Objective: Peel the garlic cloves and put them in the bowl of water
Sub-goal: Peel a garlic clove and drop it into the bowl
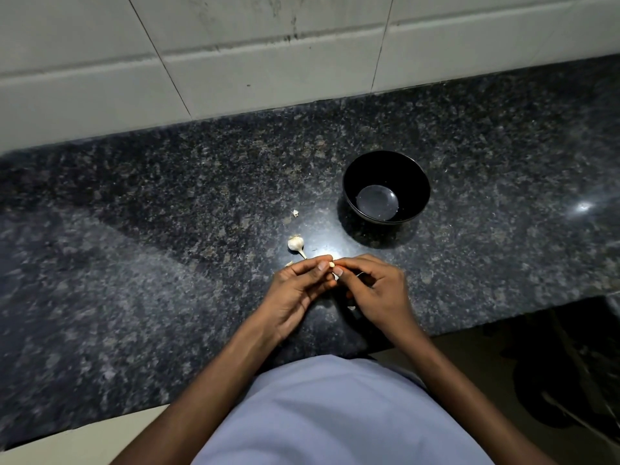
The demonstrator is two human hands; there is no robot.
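Observation:
A small garlic clove (332,264) is pinched between the fingertips of my left hand (297,290) and my right hand (375,286), just above the dark granite counter (167,246). Most of the clove is hidden by my fingers. The rest of the garlic bulb (296,243), white with a short stem, lies on the counter just beyond my left hand. A black bowl (349,182) holding a little water stands farther back and to the right of both hands. Bits of papery skin (295,213) lie near the bulb and another scrap of skin (351,308) under my right hand.
A pale tiled wall (268,62) runs along the back of the counter. The counter's front edge ends at the lower right, where a dark floor area (553,380) shows. My light shirt (335,414) fills the bottom of the view.

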